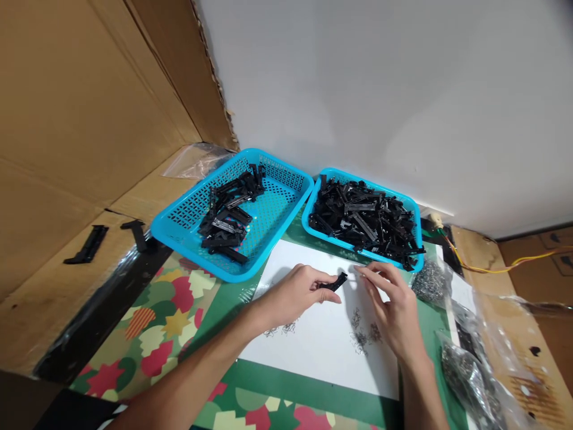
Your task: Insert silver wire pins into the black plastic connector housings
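Between thumb and fingers, my left hand (pixel 304 289) grips a small black plastic part (pixel 335 283) above a white sheet (pixel 308 352). To its right, my right hand (pixel 389 298) has thumb and forefinger pinched together close to the part's end; whatever sits in that pinch is too small to make out. Beneath my hands, small piles of thin wire pieces (pixel 364 337) lie on the sheet, one of them partly hidden by my left forearm.
A blue basket (pixel 174 230) with some black parts stands back left. Beside it, a second blue basket (pixel 308 209) is heaped with them. Bags of small metal pieces (pixel 468 373) lie at right, near a yellow cable (pixel 483 270). Two black parts (pixel 92 243) rest on cardboard at left.
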A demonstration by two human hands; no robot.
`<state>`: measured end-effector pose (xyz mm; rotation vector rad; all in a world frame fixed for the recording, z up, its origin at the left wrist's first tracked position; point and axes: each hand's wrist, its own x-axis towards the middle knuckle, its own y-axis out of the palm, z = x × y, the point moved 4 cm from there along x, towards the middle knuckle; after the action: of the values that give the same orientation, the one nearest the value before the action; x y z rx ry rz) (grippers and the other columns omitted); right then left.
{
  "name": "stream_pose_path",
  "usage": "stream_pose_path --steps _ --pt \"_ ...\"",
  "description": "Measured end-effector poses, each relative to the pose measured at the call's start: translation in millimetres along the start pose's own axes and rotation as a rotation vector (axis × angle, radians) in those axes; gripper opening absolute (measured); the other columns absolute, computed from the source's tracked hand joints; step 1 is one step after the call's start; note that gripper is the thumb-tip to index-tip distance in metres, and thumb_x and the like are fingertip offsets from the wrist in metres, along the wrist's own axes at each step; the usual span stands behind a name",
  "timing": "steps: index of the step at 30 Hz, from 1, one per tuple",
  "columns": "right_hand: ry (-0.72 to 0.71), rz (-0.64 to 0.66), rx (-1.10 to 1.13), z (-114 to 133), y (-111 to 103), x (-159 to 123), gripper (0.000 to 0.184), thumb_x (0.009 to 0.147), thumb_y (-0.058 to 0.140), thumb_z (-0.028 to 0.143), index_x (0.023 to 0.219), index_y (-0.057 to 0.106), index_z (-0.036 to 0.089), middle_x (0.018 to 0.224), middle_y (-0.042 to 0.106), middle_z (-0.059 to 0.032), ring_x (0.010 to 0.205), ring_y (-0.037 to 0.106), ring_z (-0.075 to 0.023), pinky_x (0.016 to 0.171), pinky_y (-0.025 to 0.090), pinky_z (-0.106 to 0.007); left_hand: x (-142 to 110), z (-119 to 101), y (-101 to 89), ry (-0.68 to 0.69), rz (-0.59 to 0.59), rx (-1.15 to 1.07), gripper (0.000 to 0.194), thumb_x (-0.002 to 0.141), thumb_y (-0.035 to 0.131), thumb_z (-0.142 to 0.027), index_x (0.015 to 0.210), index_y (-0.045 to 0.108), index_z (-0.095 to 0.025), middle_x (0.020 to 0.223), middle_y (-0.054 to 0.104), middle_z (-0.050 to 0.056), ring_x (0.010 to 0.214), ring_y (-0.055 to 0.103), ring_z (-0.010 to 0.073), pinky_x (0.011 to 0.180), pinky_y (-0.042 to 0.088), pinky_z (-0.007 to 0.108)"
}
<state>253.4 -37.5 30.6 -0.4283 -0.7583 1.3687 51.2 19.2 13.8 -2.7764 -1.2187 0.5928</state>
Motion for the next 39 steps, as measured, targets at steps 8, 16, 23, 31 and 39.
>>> stream_pose_path --steps 8,16,23,31,39 --pt "0.278 -0.343 0.246 -6.3 14.5 -9.7 0.017 0.097 0.07 0.034 0.092 0.078 0.02 0.089 0.082 -0.0056 0.079 0.077 -0.0205 0.074 0.059 -0.03 0.2 3.8 -0.5 -0.035 0.001 0.009 0.032 0.088 0.07 -0.033 0.113 0.085 -0.02 0.092 0.084 0.001 0.077 0.063 0.0192 0.061 0.036 0.026" --pt "0.315 -0.271 0.26 -4.8 26.5 -5.7 0.02 0.098 0.068 0.038 0.093 0.076 0.02 0.09 0.082 -0.0059 0.077 0.077 -0.0196 0.072 0.059 -0.028 0.6 4.5 -0.7 -0.021 -0.013 -0.015 0.033 0.087 0.071 -0.033 0.114 0.085 -0.02 0.094 0.083 0.003 0.082 0.066 0.0219 0.066 0.043 0.026" --pt "0.19 -0.288 0.102 0.2 23.1 -6.6 0.016 0.098 0.069 0.033 0.091 0.074 0.02 0.084 0.081 -0.0037 0.069 0.076 -0.0172 0.065 0.057 -0.025 0.4 4.6 -1.2 0.018 -0.009 -0.061 0.027 0.089 0.069 -0.031 0.106 0.086 -0.018 0.085 0.081 0.003 0.077 0.064 0.021 0.063 0.042 0.026" --pt "0.182 -0.27 0.102 1.1 26.1 -6.4 0.016 0.099 0.067 0.032 0.09 0.075 0.02 0.085 0.082 -0.0039 0.07 0.076 -0.0181 0.066 0.057 -0.026 2.7 5.8 -1.8 0.011 0.006 -0.062 0.028 0.091 0.069 -0.032 0.107 0.085 -0.016 0.081 0.078 0.003 0.071 0.06 0.0179 0.062 0.04 0.026" --pt "0.19 -0.323 0.181 5.6 28.7 -6.6 0.019 0.101 0.063 0.033 0.093 0.074 0.02 0.089 0.081 -0.0063 0.077 0.076 -0.0204 0.071 0.058 -0.029 8.0 5.5 -2.0 0.092 -0.041 -0.131 0.03 0.09 0.074 -0.038 0.1 0.083 -0.011 0.072 0.069 0.003 0.067 0.054 0.0162 0.062 0.04 0.026"
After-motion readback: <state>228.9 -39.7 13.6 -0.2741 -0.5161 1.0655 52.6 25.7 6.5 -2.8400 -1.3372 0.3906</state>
